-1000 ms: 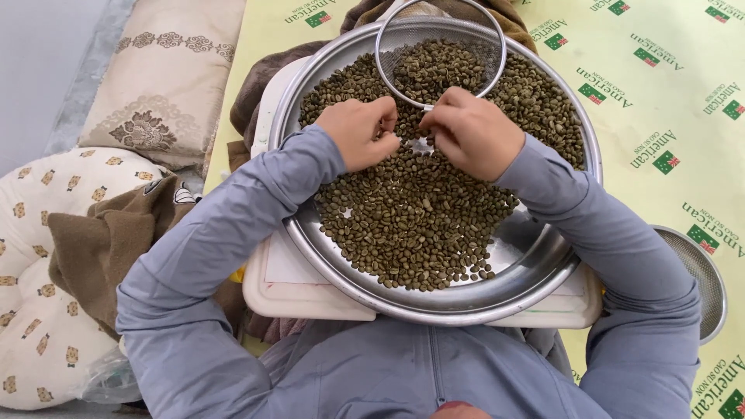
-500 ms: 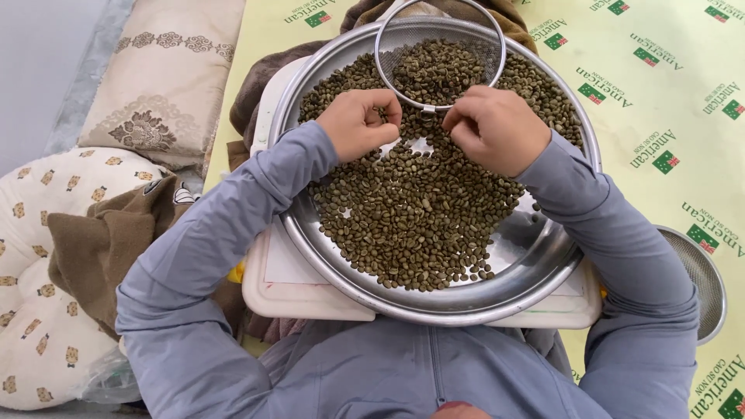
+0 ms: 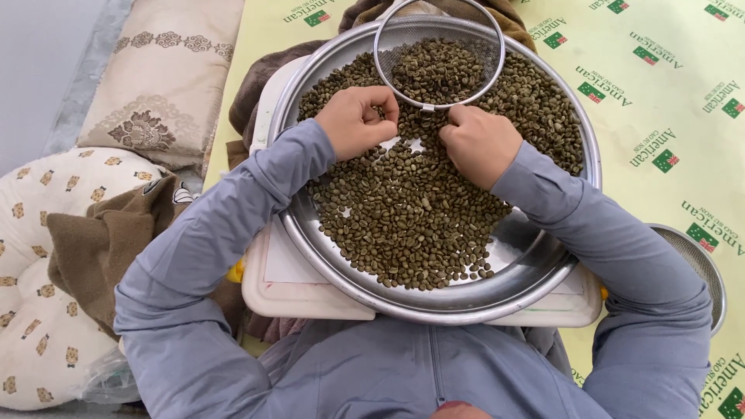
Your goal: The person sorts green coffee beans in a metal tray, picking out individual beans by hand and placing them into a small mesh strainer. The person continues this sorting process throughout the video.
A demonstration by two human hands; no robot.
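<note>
A pale yellow sheet printed with small green and red marks (image 3: 660, 93) is seen spread across the floor, and on it, at the left, a beige embroidered cushion (image 3: 159, 85) and a white patterned pillow (image 3: 39, 310) are laid, with a brown blanket (image 3: 101, 240) draped between them. Over the lap, a white rectangular board (image 3: 291, 291) is set, and on it a wide round steel tray (image 3: 434, 299) is carried. The tray is covered with a spread of small greenish-brown beans (image 3: 411, 225), thick across the far half and the middle, thinned to bare metal at the near right. A round wire-mesh sieve with a steel rim (image 3: 438, 54) is rested at the tray's far edge, and more beans are held inside it. A second, smaller steel bowl (image 3: 698, 271) is glimpsed at the right, partly hidden behind the grey sleeve. The left hand (image 3: 355, 120) is curled over the beans just below the sieve, fingers bent inward and pinched together; whether a bean is gripped there cannot be told. The right hand (image 3: 481, 143) is laid close beside it, knuckles up, fingertips tucked down into the beans near the sieve's rim; what is caught under them cannot be told either.
</note>
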